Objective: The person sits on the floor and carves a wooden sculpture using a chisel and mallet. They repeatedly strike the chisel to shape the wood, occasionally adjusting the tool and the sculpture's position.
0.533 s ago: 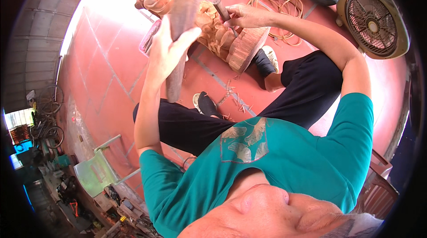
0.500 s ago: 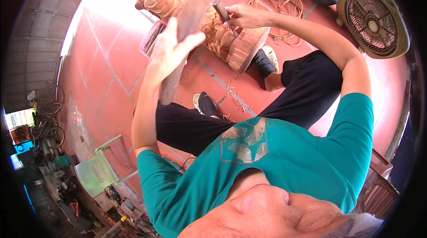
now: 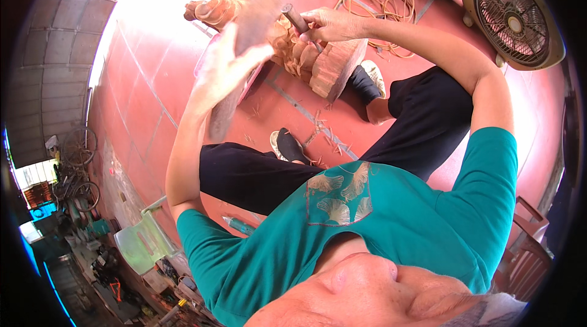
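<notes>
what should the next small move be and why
Probably a tap on the chisel with the wooden club: the right hand steadies the chisel, its lower end at the wood carving, while the left hand holds the blurred club near the handle's free end.

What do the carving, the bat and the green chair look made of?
Carving: wood, seemingly bare and matte, from its tan cut faces and streaked end. Bat: probably wood, dull brown; blur hides any grain. Chair: likely plastic, smooth, from its pale, grainless green.
</notes>
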Action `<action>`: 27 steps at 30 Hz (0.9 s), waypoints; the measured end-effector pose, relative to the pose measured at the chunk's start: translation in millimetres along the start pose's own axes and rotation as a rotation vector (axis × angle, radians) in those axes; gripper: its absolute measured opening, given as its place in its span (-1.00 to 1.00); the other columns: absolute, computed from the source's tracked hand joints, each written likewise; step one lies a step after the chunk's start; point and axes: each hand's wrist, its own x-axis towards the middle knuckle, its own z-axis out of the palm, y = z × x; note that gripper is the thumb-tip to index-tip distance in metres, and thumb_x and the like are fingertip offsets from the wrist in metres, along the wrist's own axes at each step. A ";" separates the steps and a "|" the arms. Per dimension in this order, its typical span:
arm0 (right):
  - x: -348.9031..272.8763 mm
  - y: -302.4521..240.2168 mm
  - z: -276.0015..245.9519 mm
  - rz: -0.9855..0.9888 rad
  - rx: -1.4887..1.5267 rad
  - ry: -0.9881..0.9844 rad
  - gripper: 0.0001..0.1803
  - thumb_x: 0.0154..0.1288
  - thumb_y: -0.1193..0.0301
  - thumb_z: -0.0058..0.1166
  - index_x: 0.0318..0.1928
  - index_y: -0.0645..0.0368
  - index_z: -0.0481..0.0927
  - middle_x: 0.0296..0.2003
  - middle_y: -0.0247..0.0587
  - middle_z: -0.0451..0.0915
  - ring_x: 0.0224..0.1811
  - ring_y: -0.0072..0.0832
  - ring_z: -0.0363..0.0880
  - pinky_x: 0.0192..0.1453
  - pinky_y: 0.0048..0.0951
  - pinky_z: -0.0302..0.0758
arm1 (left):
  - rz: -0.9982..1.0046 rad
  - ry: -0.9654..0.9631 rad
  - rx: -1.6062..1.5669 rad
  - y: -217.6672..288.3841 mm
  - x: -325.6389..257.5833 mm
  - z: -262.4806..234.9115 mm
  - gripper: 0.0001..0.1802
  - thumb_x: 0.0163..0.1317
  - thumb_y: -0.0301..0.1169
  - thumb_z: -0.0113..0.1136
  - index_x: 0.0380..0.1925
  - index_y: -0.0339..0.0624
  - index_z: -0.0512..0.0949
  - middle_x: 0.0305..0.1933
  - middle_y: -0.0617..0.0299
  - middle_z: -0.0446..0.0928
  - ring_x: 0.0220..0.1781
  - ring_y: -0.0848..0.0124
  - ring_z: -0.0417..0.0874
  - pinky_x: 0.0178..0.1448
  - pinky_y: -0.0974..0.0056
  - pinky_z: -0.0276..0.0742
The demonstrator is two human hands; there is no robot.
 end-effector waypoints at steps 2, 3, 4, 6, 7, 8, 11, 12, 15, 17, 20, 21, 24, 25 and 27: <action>-0.9 0.3 -1.0 0.028 -0.021 -0.010 -0.68 0.44 0.22 0.15 -0.20 0.26 0.52 -0.42 -0.23 0.55 -0.47 -0.50 0.62 -0.44 -0.40 0.55 | 0.087 -0.042 0.138 -8.4 7.4 5.6 -0.13 0.17 -0.07 0.43 0.30 -0.48 0.33 -0.15 0.09 0.64 -0.28 0.43 0.66 -0.17 0.33 0.59; -0.9 0.2 -1.3 0.041 -0.031 -0.017 -0.67 0.44 0.20 0.16 -0.20 0.26 0.53 -0.42 -0.22 0.56 -0.46 -0.50 0.63 -0.44 -0.40 0.54 | 0.072 -0.071 0.128 -10.4 4.5 1.8 -0.09 0.16 -0.06 0.44 0.32 -0.49 0.31 -0.14 0.08 0.64 -0.29 0.43 0.65 -0.19 0.34 0.59; -1.9 -3.3 -2.3 0.071 -0.077 -0.022 -0.68 0.45 0.21 0.16 -0.14 0.25 0.53 -0.38 -0.25 0.57 -0.40 -0.53 0.63 -0.36 -0.42 0.57 | 0.057 -0.100 0.118 -1.4 2.5 -0.3 -0.05 0.15 -0.05 0.44 0.34 -0.50 0.29 -0.13 0.06 0.64 -0.31 0.44 0.64 -0.22 0.34 0.58; -2.5 -10.9 -4.6 0.131 -0.167 -0.038 -0.68 0.46 0.22 0.18 -0.01 0.21 0.55 -0.29 -0.31 0.60 -0.28 -0.58 0.62 -0.20 -0.45 0.62 | -0.067 -0.135 -0.059 -12.2 -0.2 1.5 -0.10 0.14 -0.07 0.45 0.32 -0.47 0.33 -0.14 0.08 0.64 -0.34 0.45 0.63 -0.25 0.34 0.57; -2.6 -10.6 -5.1 0.165 -0.123 -0.006 -0.68 0.45 0.22 0.18 -0.01 0.21 0.55 -0.29 -0.31 0.60 -0.29 -0.58 0.62 -0.19 -0.44 0.62 | -0.126 -0.150 -0.147 -13.1 -0.4 1.7 -0.12 0.14 -0.08 0.45 0.31 -0.45 0.35 -0.15 0.08 0.64 -0.35 0.45 0.63 -0.26 0.34 0.56; -3.5 -9.9 -6.0 0.198 -0.079 0.025 -0.68 0.45 0.22 0.19 0.00 0.21 0.56 -0.28 -0.31 0.61 -0.29 -0.57 0.62 -0.19 -0.44 0.62 | -0.148 -0.167 -0.163 -11.8 -0.9 0.5 -0.14 0.14 -0.09 0.45 0.31 -0.42 0.36 -0.15 0.09 0.64 -0.37 0.45 0.62 -0.28 0.34 0.56; -3.8 -4.9 -13.2 0.226 -0.031 0.134 -0.69 0.46 0.24 0.18 0.01 0.20 0.56 -0.22 -0.29 0.62 -0.22 -0.56 0.65 -0.13 -0.48 0.66 | -0.199 -0.187 -0.210 -3.7 -3.5 -5.2 -0.18 0.14 -0.12 0.46 0.31 -0.34 0.39 -0.14 0.10 0.64 -0.36 0.45 0.63 -0.26 0.34 0.56; -6.9 -3.2 -19.0 0.283 0.052 0.181 -0.70 0.46 0.25 0.18 0.02 0.20 0.56 -0.20 -0.28 0.62 -0.21 -0.56 0.66 -0.11 -0.49 0.67 | -0.203 -0.175 -0.225 -3.6 -3.9 -6.7 -0.20 0.15 -0.13 0.45 0.31 -0.32 0.40 -0.12 0.10 0.64 -0.31 0.44 0.64 -0.21 0.32 0.57; -14.8 6.7 -25.7 0.282 0.224 0.246 -0.65 0.46 0.22 0.16 0.01 0.26 0.54 -0.26 -0.29 0.62 -0.26 -0.59 0.66 -0.17 -0.55 0.69 | -0.132 -0.129 -0.269 -0.4 -1.1 -7.2 -0.23 0.16 -0.15 0.44 0.30 -0.29 0.43 -0.07 0.08 0.65 -0.13 0.40 0.65 0.02 0.29 0.56; -18.0 4.8 -23.3 0.269 0.274 0.230 -0.65 0.47 0.22 0.16 0.02 0.25 0.53 -0.25 -0.29 0.62 -0.25 -0.59 0.66 -0.17 -0.54 0.69 | -0.082 -0.106 -0.258 -0.2 0.8 -7.9 -0.25 0.17 -0.15 0.44 0.30 -0.29 0.44 -0.03 0.07 0.64 -0.01 0.38 0.64 0.16 0.27 0.52; -17.8 11.9 -19.8 0.225 0.264 0.225 -0.63 0.47 0.20 0.17 0.03 0.25 0.52 -0.22 -0.28 0.62 -0.23 -0.61 0.65 -0.11 -0.54 0.68 | -0.043 -0.103 -0.212 0.3 7.3 -8.9 -0.26 0.18 -0.13 0.43 0.28 -0.31 0.45 -0.01 0.06 0.64 0.07 0.36 0.62 0.25 0.26 0.47; -18.2 15.9 -19.2 0.200 0.266 0.233 -0.62 0.47 0.20 0.17 0.04 0.25 0.52 -0.22 -0.27 0.62 -0.22 -0.61 0.65 -0.10 -0.54 0.68 | -0.034 -0.105 -0.217 5.4 9.7 -8.2 -0.25 0.18 -0.13 0.42 0.28 -0.32 0.45 -0.01 0.06 0.65 0.06 0.35 0.63 0.23 0.25 0.48; -19.9 8.1 -20.3 0.245 0.271 0.201 -0.65 0.46 0.22 0.18 0.04 0.23 0.54 -0.21 -0.28 0.62 -0.20 -0.60 0.65 -0.07 -0.52 0.67 | -0.100 -0.115 -0.249 25.7 13.0 -8.0 -0.22 0.17 -0.10 0.43 0.28 -0.36 0.44 -0.05 0.03 0.66 -0.02 0.32 0.67 0.15 0.22 0.54; -19.2 9.1 -19.6 0.225 0.260 0.197 -0.66 0.46 0.23 0.18 0.04 0.23 0.54 -0.21 -0.28 0.62 -0.20 -0.59 0.65 -0.07 -0.51 0.68 | -0.128 -0.126 -0.235 29.7 14.0 -6.0 -0.21 0.17 -0.08 0.43 0.27 -0.37 0.43 -0.07 0.01 0.66 -0.05 0.32 0.68 0.12 0.21 0.55; -16.8 12.5 -16.9 0.185 0.237 0.192 -0.68 0.46 0.25 0.18 0.03 0.22 0.55 -0.22 -0.28 0.63 -0.19 -0.57 0.66 -0.07 -0.48 0.68 | -0.179 -0.154 -0.178 35.5 18.6 -1.2 -0.19 0.16 -0.05 0.43 0.25 -0.41 0.42 -0.12 -0.01 0.67 -0.12 0.30 0.69 0.06 0.19 0.57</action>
